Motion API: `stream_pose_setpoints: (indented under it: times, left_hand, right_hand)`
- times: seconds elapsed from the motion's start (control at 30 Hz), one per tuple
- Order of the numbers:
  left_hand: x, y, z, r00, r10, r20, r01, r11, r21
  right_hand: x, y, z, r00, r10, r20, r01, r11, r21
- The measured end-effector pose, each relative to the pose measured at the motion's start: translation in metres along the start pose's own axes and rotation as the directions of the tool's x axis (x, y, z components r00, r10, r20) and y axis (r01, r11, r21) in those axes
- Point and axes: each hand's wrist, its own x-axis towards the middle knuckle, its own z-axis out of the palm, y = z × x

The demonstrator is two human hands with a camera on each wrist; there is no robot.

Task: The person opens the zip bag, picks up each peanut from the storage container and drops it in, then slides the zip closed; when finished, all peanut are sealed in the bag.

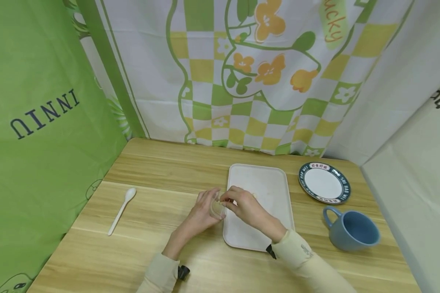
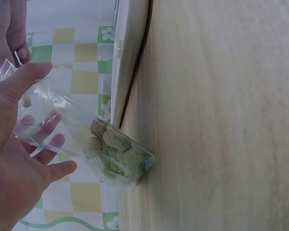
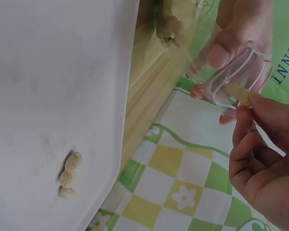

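Observation:
My left hand [image 1: 202, 211] holds a clear zip bag [image 2: 70, 115] near its open mouth, with the thumb on one side and the fingers spread behind it. Several unshelled peanuts [image 2: 116, 140] lie bunched in the bag's bottom end, close to the wooden tabletop. At the bag's mouth, my right hand [image 1: 246, 206] pinches one peanut [image 3: 240, 94] between thumb and fingertips. A white tray [image 1: 260, 179] lies beneath and beside the right hand. On the tray, unshelled peanuts [image 3: 71, 169] are visible in the right wrist view.
A white spoon [image 1: 122, 211] lies on the left of the wooden table [image 1: 161, 162]. To the tray's right are a plate [image 1: 323, 183] with a dark green patterned rim and a blue mug [image 1: 346, 236]. Patterned cloth [image 1: 205, 73] hangs behind the table.

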Motion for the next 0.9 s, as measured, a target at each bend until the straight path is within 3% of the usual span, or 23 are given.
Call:
stream_pose_setpoints:
  times: [0.13, 0.27, 0.37, 0.5, 0.6, 0.73, 0.8, 0.9]
  left_hand:
    - [-0.001, -0.001, 0.000, 1.000, 0.005, 0.007, -0.005, 1.000, -0.003]
    - [-0.002, -0.001, 0.000, 1.000, 0.015, -0.009, -0.015, 1.000, 0.005]
    - [-0.001, -0.002, 0.000, 0.999, 0.028, -0.027, -0.028, 1.000, 0.007]
    - [-0.001, 0.000, 0.000, 0.999, 0.033, -0.035, -0.033, 0.999, 0.001]
    - [-0.002, 0.001, 0.000, 0.999, 0.030, -0.032, -0.030, 1.000, 0.003]
    - [-0.003, 0.001, 0.000, 0.999, 0.040, -0.029, -0.040, 0.999, -0.003]
    - [-0.003, 0.001, 0.000, 0.998, 0.047, -0.032, -0.047, 0.999, -0.008]
    - [-0.002, 0.001, -0.001, 0.998, 0.051, -0.040, -0.052, 0.999, -0.011]
  right_hand:
    - [-0.001, 0.000, 0.002, 1.000, 0.011, 0.005, -0.010, 1.000, -0.024]
    - [-0.003, 0.004, -0.001, 0.998, 0.027, -0.060, -0.029, 0.999, -0.036]
    - [-0.006, 0.016, -0.004, 0.987, 0.072, -0.142, -0.078, 0.996, -0.041]
    - [-0.014, 0.040, -0.004, 0.967, 0.176, -0.184, -0.189, 0.981, -0.054]
    - [-0.022, 0.057, -0.003, 0.949, 0.285, -0.135, -0.298, 0.951, -0.083]
    - [-0.031, 0.069, 0.000, 0.919, 0.395, -0.008, -0.391, 0.905, -0.168]
    - [-0.033, 0.072, 0.001, 0.912, 0.407, 0.041, -0.389, 0.894, -0.223]
    - [-0.035, 0.073, 0.002, 0.922, 0.381, 0.068, -0.346, 0.890, -0.297]
